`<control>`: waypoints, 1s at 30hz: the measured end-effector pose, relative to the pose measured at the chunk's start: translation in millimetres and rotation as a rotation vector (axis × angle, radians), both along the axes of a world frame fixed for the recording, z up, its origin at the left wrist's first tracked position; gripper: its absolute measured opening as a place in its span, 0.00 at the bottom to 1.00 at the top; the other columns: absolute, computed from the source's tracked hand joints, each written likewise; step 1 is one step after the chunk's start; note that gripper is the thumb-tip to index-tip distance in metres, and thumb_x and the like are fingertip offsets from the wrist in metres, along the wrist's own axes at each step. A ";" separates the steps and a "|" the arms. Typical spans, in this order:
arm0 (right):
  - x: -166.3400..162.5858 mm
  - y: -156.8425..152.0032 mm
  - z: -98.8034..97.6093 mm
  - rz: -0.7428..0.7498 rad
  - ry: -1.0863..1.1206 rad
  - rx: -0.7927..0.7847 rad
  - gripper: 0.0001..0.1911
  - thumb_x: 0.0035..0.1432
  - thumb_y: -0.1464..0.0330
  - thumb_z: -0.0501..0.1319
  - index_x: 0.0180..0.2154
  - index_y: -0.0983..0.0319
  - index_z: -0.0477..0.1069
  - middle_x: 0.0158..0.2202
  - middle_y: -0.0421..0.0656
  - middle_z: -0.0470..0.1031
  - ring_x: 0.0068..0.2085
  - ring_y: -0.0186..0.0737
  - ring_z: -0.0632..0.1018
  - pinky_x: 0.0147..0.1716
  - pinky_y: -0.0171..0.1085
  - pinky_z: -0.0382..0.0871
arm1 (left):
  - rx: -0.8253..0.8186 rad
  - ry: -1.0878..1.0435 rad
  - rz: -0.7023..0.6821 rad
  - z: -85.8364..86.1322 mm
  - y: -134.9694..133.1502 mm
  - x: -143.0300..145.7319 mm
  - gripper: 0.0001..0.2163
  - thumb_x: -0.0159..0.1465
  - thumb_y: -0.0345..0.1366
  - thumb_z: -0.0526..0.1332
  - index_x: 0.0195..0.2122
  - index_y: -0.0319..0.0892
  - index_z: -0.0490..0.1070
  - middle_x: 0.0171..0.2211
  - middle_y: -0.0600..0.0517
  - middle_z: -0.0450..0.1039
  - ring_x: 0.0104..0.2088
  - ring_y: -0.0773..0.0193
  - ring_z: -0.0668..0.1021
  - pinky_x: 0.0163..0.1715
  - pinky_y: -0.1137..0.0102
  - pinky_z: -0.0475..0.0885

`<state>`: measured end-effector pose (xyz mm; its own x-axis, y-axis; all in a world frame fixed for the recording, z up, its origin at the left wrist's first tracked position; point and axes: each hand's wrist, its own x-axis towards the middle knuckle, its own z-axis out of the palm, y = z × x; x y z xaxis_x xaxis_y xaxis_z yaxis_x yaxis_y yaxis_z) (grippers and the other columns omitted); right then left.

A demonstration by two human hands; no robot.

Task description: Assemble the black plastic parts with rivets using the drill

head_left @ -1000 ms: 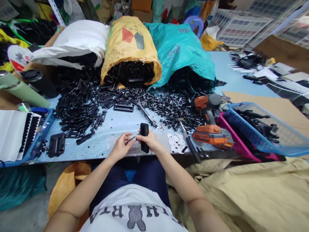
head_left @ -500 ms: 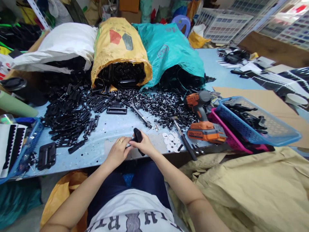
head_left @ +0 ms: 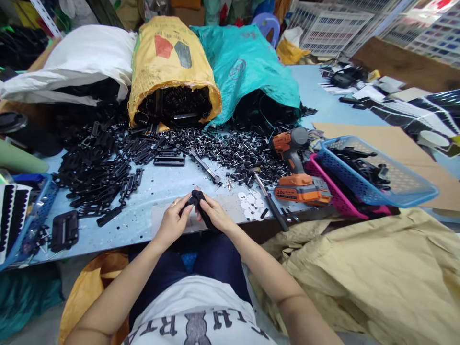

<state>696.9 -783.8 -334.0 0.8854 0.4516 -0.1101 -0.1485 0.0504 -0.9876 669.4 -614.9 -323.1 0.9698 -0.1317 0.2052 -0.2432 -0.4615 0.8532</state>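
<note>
Above the front edge of the table, my two hands meet around a long black plastic part (head_left: 203, 209). Closed along its side, my right hand (head_left: 217, 214) holds the part at a slant. My left hand (head_left: 173, 220) pinches black plastic at the part's upper end; whether that is a separate small piece I cannot tell. Beyond my hands lie a slim metal-and-black bar (head_left: 204, 166) and a heap of small black pieces with metal pins (head_left: 230, 151). A pile of black link-like parts (head_left: 95, 179) spreads to the left.
White (head_left: 89, 52), yellow (head_left: 172, 52) and teal (head_left: 247, 67) sacks stand behind the heaps. An orange cordless drill (head_left: 300, 188), a hammer (head_left: 270, 203) and white discs (head_left: 251, 203) lie right. Farther right stands a blue basket (head_left: 409, 189); another blue basket (head_left: 39, 225) is at left.
My left hand has come up to the upper end of the black part, where more black plastic now shows between my fingers. The part has tilted, and the whole view has shifted slightly.
</note>
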 end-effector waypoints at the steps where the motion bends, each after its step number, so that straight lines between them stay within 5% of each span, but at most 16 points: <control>1: 1.3 -4.9 1.8 0.030 -0.074 -0.062 0.32 0.59 0.53 0.52 0.60 0.60 0.54 0.28 0.37 0.67 0.23 0.29 0.70 0.26 0.33 0.69 | 0.035 -0.038 -0.012 1.8 0.3 0.1 0.18 0.65 0.38 0.52 0.55 0.42 0.65 0.45 0.45 0.71 0.45 0.61 0.74 0.46 0.65 0.69; 7: 9.7 -21.9 21.7 0.089 -0.479 -0.372 0.30 0.61 0.58 0.52 0.61 0.63 0.54 0.36 0.45 0.74 0.33 0.35 0.74 0.39 0.37 0.70 | 0.080 -0.217 0.060 8.6 -14.6 -3.4 0.16 0.66 0.35 0.51 0.54 0.43 0.66 0.40 0.47 0.71 0.40 0.64 0.74 0.42 0.68 0.70; 11: 10.4 -19.0 34.5 0.004 -0.547 -0.379 0.29 0.62 0.59 0.50 0.63 0.60 0.51 0.48 0.48 0.72 0.46 0.42 0.73 0.48 0.43 0.67 | 0.029 -0.351 0.238 5.7 -31.0 -4.1 0.16 0.66 0.34 0.51 0.55 0.41 0.65 0.41 0.44 0.71 0.41 0.63 0.74 0.42 0.67 0.71; 14: 12.3 -21.5 42.0 0.037 -0.625 -0.405 0.29 0.62 0.60 0.51 0.62 0.58 0.52 0.53 0.47 0.68 0.54 0.44 0.70 0.53 0.45 0.63 | 0.032 -0.402 0.193 7.5 -30.1 0.6 0.16 0.66 0.33 0.51 0.55 0.41 0.65 0.40 0.45 0.72 0.40 0.63 0.74 0.41 0.67 0.71; 19: 12.7 -18.0 42.3 0.027 -0.688 -0.375 0.30 0.62 0.61 0.53 0.63 0.60 0.50 0.56 0.49 0.66 0.55 0.44 0.69 0.55 0.45 0.62 | 0.031 -0.431 0.125 20.7 -24.4 13.3 0.17 0.65 0.32 0.52 0.55 0.42 0.65 0.40 0.46 0.73 0.39 0.64 0.75 0.39 0.68 0.72; 24: -5.8 -0.6 36.0 -0.204 -0.649 -0.272 0.30 0.63 0.60 0.51 0.63 0.63 0.49 0.60 0.50 0.59 0.58 0.43 0.65 0.57 0.43 0.60 | -0.011 -0.521 0.231 27.3 -34.7 13.0 0.17 0.65 0.30 0.52 0.54 0.43 0.66 0.44 0.47 0.74 0.42 0.62 0.75 0.43 0.67 0.71; 30: -32.6 -8.1 19.1 -0.279 -0.568 -0.417 0.36 0.60 0.58 0.56 0.62 0.70 0.49 0.55 0.54 0.66 0.56 0.43 0.69 0.54 0.38 0.63 | 0.019 -0.437 -0.080 12.9 -26.1 22.5 0.14 0.62 0.32 0.55 0.49 0.47 0.71 0.41 0.50 0.75 0.39 0.63 0.76 0.43 0.68 0.71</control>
